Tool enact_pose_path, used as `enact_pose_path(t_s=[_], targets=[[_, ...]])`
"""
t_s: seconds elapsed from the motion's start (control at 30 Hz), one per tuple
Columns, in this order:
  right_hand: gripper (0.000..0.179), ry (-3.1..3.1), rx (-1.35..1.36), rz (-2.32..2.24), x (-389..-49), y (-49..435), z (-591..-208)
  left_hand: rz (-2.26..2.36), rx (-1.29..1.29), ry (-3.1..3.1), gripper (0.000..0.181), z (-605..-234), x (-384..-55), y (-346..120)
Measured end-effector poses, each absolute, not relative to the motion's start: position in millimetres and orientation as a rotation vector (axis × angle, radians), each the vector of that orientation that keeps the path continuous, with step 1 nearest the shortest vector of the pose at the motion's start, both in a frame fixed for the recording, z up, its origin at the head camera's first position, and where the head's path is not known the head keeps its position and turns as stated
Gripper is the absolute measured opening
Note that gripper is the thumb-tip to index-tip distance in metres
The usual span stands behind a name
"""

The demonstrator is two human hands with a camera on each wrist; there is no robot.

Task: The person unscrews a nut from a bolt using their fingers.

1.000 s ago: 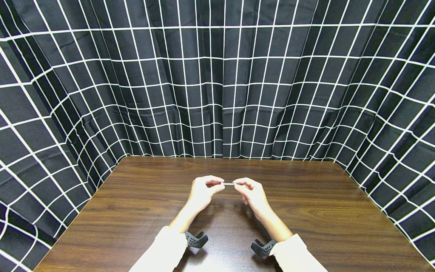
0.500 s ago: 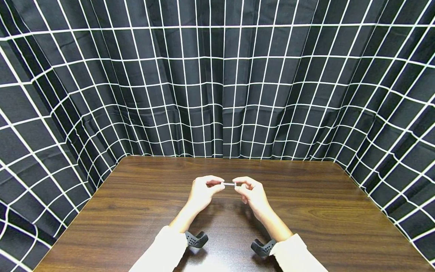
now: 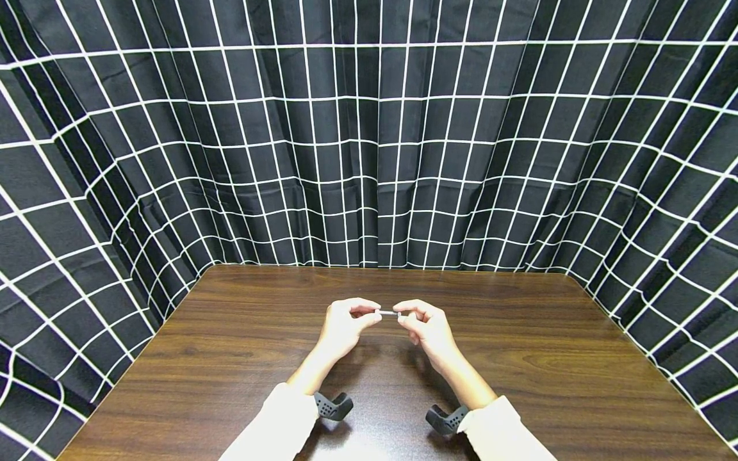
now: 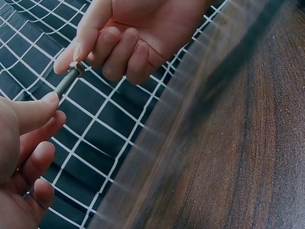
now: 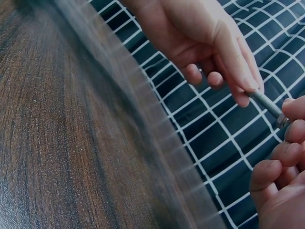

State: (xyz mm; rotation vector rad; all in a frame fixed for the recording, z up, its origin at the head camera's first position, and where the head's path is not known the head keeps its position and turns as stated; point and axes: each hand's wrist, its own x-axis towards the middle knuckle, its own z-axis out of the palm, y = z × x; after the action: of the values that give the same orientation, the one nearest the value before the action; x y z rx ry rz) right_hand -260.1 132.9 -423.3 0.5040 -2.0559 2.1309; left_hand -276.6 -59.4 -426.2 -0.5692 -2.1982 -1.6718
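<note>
In the head view, my left hand (image 3: pixel 341 326) and right hand (image 3: pixel 428 328) face each other above the table, with a thin grey bolt (image 3: pixel 389 312) level between them. My left thumb and index finger pinch one end of the bolt; whatever is at that end is hidden by the fingertips. In the left wrist view, the threaded shank (image 4: pixel 66 82) shows, with a hex nut (image 4: pixel 77 68) at the far end. The right thumb and index finger hold the nut at its sides. The right wrist view also shows the nut (image 5: pixel 282 120) against the right fingertips.
Below the hands lies a brown wood-grain table (image 3: pixel 230 358). A black curtain with a white grid (image 3: pixel 369 160) hangs behind and along both sides. Dark wrist mounts (image 3: pixel 333 406) sit at both cuffs.
My right thumb and index finger have shifted slightly against each other at the nut. The left hand and the bolt have stayed nearly still.
</note>
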Motion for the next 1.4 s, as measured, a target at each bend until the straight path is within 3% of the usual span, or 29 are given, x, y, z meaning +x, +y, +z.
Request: enact_pose_path(t_s=[0.27, 0.53, 1.13, 1.27, 1.4], targets=[[0.023, -2.175, 0.375, 2.112, -261.3, 131.1, -422.9, -1.668, -0.591, -2.184, 0.015, -426.9, -277.1, -60.1], [0.039, -2.307, 0.266, 2.029, -261.9, 131.1, -424.5, -1.645, -0.566, -2.2, 0.015, -422.9, -273.8, -56.3], [0.023, -2.225, 0.31, 2.128, -262.5, 134.3, -423.5, -1.66, -0.561, -2.207, 0.016, -424.7, -275.2, -57.7], [0.012, -2.189, 0.289, 2.19, -262.3, 134.1, -423.2, -1.645, -0.563, -2.215, 0.016, -413.3, -266.5, -56.7], [0.019, -2.154, 0.296, 2.213, -261.8, 133.3, -423.4, -1.647, -0.582, -2.205, 0.015, -396.3, -252.1, -57.2]])
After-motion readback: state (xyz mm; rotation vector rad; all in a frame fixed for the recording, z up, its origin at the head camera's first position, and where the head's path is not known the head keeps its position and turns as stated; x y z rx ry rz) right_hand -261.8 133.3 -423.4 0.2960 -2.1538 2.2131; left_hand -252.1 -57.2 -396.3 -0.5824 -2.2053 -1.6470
